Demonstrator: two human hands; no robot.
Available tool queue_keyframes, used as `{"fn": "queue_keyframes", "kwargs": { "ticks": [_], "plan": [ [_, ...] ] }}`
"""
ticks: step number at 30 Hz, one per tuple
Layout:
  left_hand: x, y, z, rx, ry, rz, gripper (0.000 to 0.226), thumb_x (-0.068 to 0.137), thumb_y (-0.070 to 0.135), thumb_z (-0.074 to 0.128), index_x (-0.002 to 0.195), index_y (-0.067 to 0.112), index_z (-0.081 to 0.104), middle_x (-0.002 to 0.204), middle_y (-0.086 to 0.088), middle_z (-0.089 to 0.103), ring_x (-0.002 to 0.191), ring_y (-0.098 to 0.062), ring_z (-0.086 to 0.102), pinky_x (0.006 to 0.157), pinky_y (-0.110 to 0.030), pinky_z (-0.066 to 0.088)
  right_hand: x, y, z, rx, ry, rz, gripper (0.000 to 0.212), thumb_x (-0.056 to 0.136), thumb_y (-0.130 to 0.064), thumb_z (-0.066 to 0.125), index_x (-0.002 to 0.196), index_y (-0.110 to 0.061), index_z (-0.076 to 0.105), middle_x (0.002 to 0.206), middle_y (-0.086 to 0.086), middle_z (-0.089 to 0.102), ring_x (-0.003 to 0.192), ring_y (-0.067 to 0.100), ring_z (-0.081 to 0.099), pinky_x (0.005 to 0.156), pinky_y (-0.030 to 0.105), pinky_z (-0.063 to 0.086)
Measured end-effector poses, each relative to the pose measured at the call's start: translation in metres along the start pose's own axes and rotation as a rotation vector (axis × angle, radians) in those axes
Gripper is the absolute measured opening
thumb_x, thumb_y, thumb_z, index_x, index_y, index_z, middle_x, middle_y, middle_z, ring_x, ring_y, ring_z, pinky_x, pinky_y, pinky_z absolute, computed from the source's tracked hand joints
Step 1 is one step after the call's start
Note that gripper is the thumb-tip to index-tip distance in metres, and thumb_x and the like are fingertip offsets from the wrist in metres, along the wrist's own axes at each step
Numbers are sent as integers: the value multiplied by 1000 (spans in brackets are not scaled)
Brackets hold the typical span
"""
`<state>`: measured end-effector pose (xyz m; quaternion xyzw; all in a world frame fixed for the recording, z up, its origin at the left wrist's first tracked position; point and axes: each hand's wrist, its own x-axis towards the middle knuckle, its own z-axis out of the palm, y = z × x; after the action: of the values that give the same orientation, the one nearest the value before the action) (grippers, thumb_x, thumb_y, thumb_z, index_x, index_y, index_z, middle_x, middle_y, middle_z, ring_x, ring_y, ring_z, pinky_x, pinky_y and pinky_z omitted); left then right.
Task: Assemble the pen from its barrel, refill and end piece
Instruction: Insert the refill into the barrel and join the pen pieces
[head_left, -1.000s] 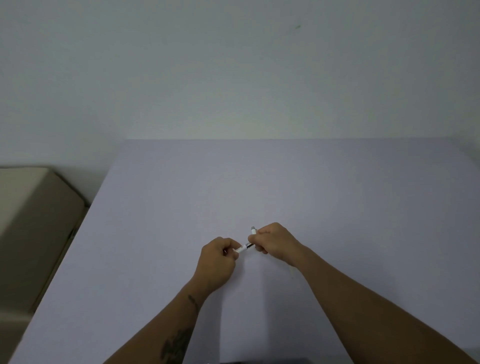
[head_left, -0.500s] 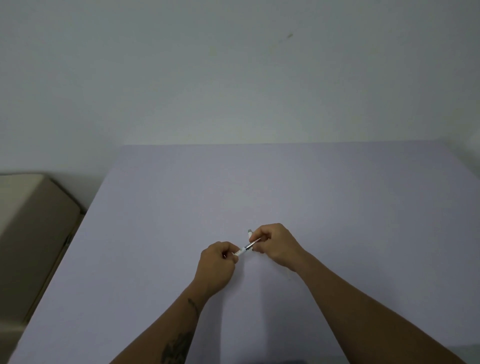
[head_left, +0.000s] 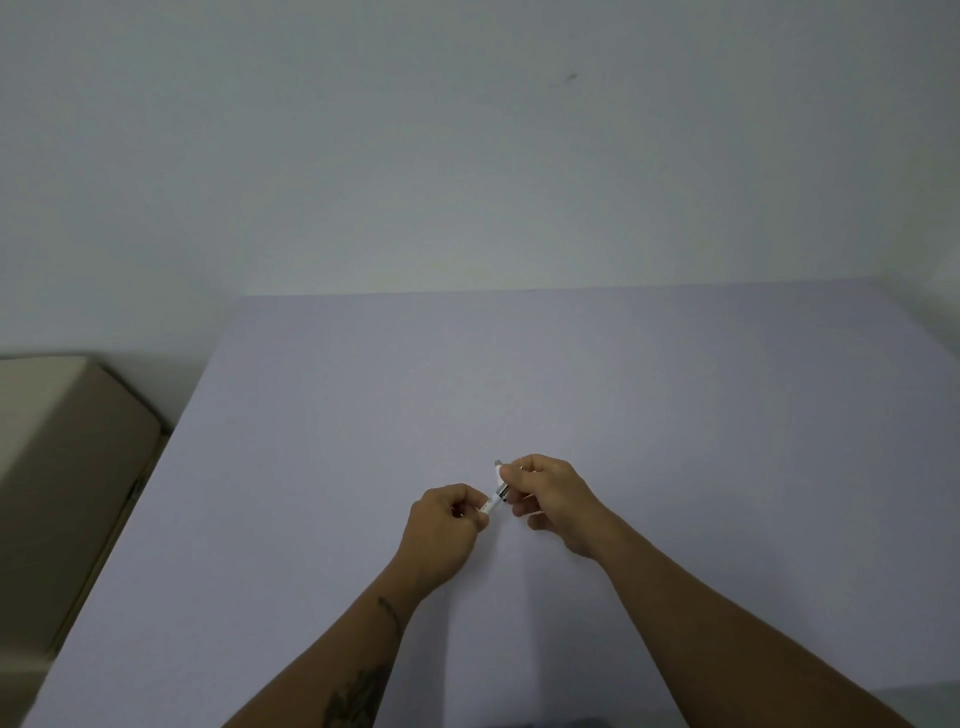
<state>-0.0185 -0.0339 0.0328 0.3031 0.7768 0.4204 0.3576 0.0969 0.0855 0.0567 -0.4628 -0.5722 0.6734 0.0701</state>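
Two hands: both over the table (head_left: 675, 395), nearer its front edge than the back, about midway between left and right edges.
View: head camera only; all entries below read from it.
Pen (head_left: 495, 493): held in the air between the hands, clear of the tabletop, tilted with its far end up and away. White body, a silvery band near mid-length, a small grey tip at the upper end.
Left hand (head_left: 447, 525): fingers curled in, thumb and forefinger pinching the pen's lower white end.
Right hand (head_left: 550, 493): fingers curled, thumb and forefinger pinching the upper part just past the silvery band; the other fingers tucked beneath.
Parts: which piece is barrel, refill or end piece is too small to tell. No loose part lies on the table.
Step (judgement): the two sections look to be getting joined or tightened at the band; assembly seems near its end.
Handling (judgement): light, stiff, smooth plastic, so liable to slip or spin in the fingers. A thin refill would bend if pushed off-axis. Small threads could cross if the halves are not in line.
Hold (judgement): grip each half close to the joint, fingertips around the body, axis kept straight; twist with one hand, steady with the other.
Box (head_left: 62, 467): tan, beyond the table's left edge, not in play.
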Motion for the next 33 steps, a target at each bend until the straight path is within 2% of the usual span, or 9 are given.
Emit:
{"fn": "queue_keyframes", "kwargs": {
  "ticks": [2,5,8,11,15,19,24,28,33],
  "plan": [
    [1,0,-1,-16,0,-17,15,85,5,64,83,16,74,67,1,61,57,-10,50,59,-25,45,0,0,-3,119,-61,40,15,92,-14,64,101,-10,75,83,3,70,70,15,60,60,26,46],
    [1,1,-3,-44,-40,-34,15,83,8,65,79,19,74,64,2,61,58,-12,51,60,-28,47,0,0,-2,132,-68,46,18,93,-8,61,100,-10,77,88,2,72,76,15,59,63,25,48],
    [0,2,-5,-51,-53,-48,14,82,9,66,77,20,73,65,4,60,61,-12,52,61,-29,48,0,-1,3,90,-21,26,11,91,-11,66,86,-10,76,88,4,70,77,16,58,62,25,47],
    [-1,3,-4,-43,-49,-38,16,82,8,67,74,21,72,64,5,60,60,-11,52,59,-27,48,2,-1,11,55,53,-22,25,85,-12,70,64,-14,57,82,8,66,69,17,55,56,26,43],
    [-2,5,-1,-32,-45,-41,11,79,6,70,76,16,73,63,1,61,57,-13,54,60,-29,50,3,2,20,-104,153,-94,27,81,-17,66,63,-14,45,69,8,53,64,20,46,59,34,37],
    [-1,4,0,-24,-36,-85,8,77,6,71,78,14,73,64,0,62,58,-14,54,59,-27,50,1,1,18,-145,108,-70,26,84,-26,67,65,-14,53,67,7,54,60,19,47,55,30,38],
    [1,5,-2,-25,-55,-130,6,77,6,72,77,12,71,65,1,61,58,-11,55,52,-19,46,0,1,8,103,-68,7,15,91,-11,63,100,-9,75,83,3,70,72,16,58,60,27,46],
    [2,4,-1,-24,-58,-141,4,76,7,73,77,11,72,70,-1,65,66,-16,58,65,-30,51,1,2,5,66,-72,-1,20,92,-6,60,94,-13,78,87,1,72,76,15,58,64,27,47],
    [2,5,0,-23,-61,-130,5,76,8,75,77,11,72,70,-3,66,68,-19,61,75,-39,58,3,2,11,-6,33,-66,12,87,-9,67,77,-11,72,77,2,71,68,14,56,54,23,43]
  ]
}}
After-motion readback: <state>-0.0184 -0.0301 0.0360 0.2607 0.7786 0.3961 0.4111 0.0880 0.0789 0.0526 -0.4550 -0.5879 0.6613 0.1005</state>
